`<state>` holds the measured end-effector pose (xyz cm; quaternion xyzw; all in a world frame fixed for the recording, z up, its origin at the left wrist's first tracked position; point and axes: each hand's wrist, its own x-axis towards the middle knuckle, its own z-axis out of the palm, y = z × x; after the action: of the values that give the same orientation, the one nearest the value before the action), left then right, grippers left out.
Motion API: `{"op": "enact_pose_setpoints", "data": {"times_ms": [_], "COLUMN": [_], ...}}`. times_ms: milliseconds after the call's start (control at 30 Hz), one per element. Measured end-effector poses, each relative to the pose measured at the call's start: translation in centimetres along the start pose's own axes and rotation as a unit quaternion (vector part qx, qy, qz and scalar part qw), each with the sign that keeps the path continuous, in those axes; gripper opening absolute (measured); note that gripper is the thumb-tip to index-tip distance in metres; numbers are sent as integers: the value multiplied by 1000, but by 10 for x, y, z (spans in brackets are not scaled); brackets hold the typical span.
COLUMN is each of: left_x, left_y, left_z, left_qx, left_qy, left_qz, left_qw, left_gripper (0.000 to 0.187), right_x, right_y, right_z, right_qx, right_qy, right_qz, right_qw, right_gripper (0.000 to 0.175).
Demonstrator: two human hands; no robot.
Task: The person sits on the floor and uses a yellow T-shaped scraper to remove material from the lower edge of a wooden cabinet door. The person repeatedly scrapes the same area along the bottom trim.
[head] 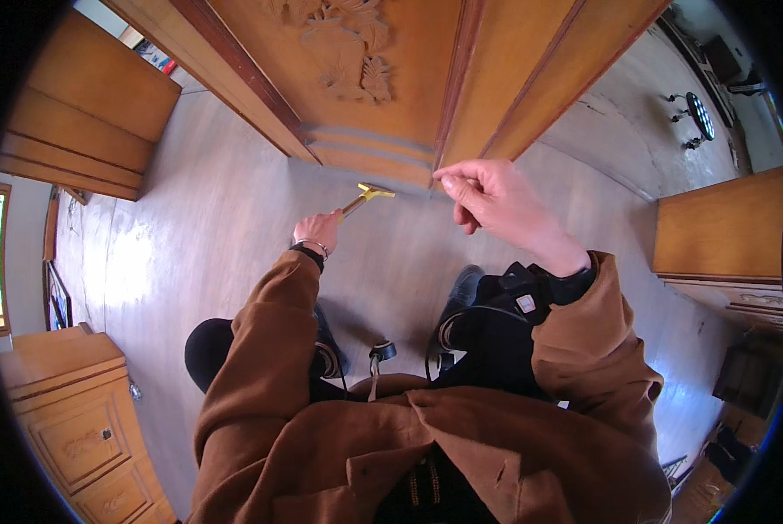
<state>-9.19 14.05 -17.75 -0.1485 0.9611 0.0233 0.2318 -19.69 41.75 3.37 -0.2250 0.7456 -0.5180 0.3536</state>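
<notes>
My left hand (316, 234) is closed around the handle of a yellow-headed scraper (375, 192), its head low over the floor near the foot of a carved wooden cabinet panel (378, 141). Two greyish curved strips cross the lower part of that panel. My right hand (489, 196) is raised at the panel's lower right edge, thumb and index finger near each other and the other fingers curled. Whether it pinches something small or touches the wood, I cannot tell. A black device is strapped at the right wrist.
Wooden furniture stands at the upper left (96, 105), the lower left (77, 419) and the right (719, 229). A small wheeled stool (699, 116) is at the upper right. A caster (383, 350) shows between my shoes on the pale floor (234, 196).
</notes>
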Motion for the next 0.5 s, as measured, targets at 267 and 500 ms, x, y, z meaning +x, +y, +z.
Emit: {"op": "enact_pose_setpoints", "data": {"times_ms": [267, 500], "left_x": [-20, 0], "left_y": [1, 19], "left_z": [9, 3], "left_qx": [-42, -56], "left_qy": [-9, 11], "left_qz": [2, -31], "left_qw": [999, 998], "left_gripper": [25, 27], "right_x": [-8, -11], "right_y": [2, 4], "right_z": [-10, -14], "right_qx": [31, 30], "right_qy": [17, 26], "right_qz": [-23, 7], "right_qw": [999, 999], "right_gripper": [31, 30]}}
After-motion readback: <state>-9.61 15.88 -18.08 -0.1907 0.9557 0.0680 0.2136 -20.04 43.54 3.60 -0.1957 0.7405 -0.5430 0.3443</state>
